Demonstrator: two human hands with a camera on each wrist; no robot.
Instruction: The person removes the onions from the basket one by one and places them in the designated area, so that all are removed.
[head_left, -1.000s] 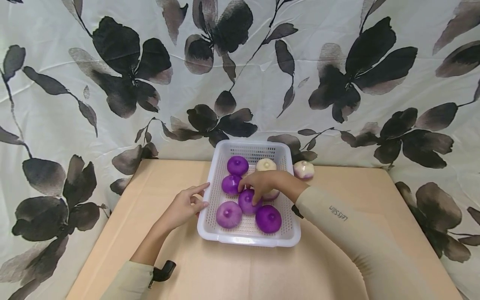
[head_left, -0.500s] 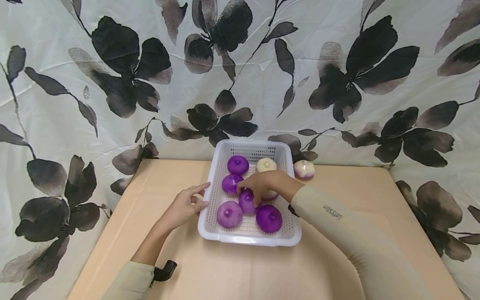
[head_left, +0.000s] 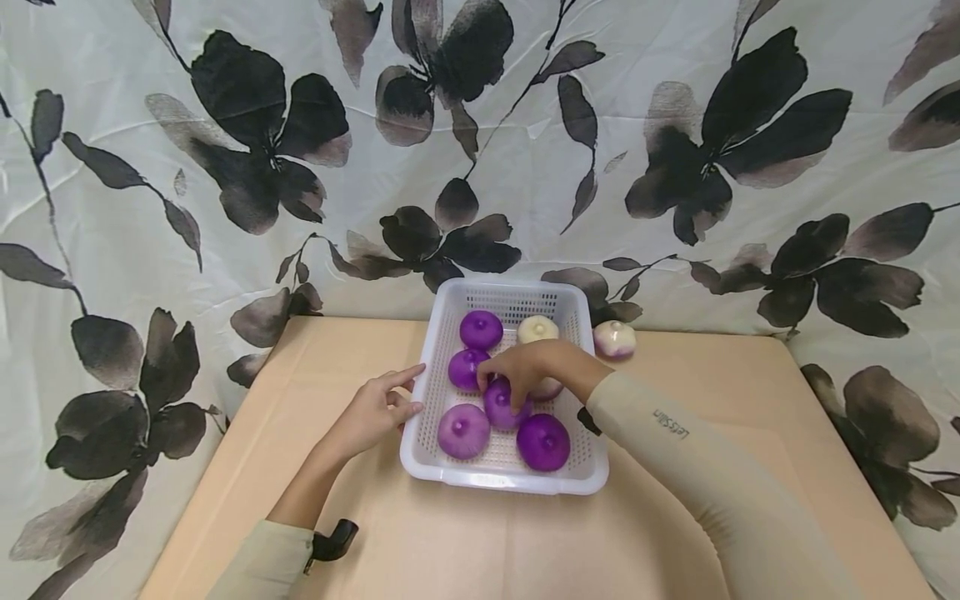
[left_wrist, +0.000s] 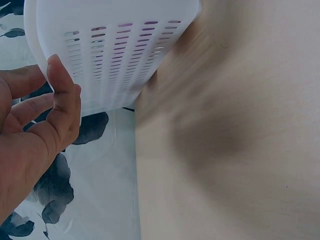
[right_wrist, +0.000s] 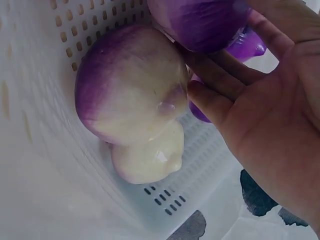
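A white slotted plastic basket (head_left: 504,481) holds several purple and cream onions. My right hand (head_left: 521,367) reaches in from the right and grips a purple onion (head_left: 504,408) near the basket's middle, thumb on the near side and fingers on the far side. In the right wrist view its fingers lie against this onion (right_wrist: 200,22), beside a large purple-and-cream onion (right_wrist: 132,85) and a paler one (right_wrist: 150,157). My left hand (head_left: 375,412) touches the basket's left rim with extended index finger and thumb; the left wrist view shows fingertips at the rim and slotted wall (left_wrist: 115,55).
Around the held onion sit a light purple onion (head_left: 463,431), a dark purple one (head_left: 543,442) and two others at the left. One cream-and-purple onion (head_left: 615,340) lies outside, by the basket's back right corner. Floral cloth (head_left: 555,183) hangs behind the tan table (head_left: 712,375).
The whole scene has shifted slightly right in the head view. Both hands keep their places at the basket and the onion, and no onion has visibly moved within it.
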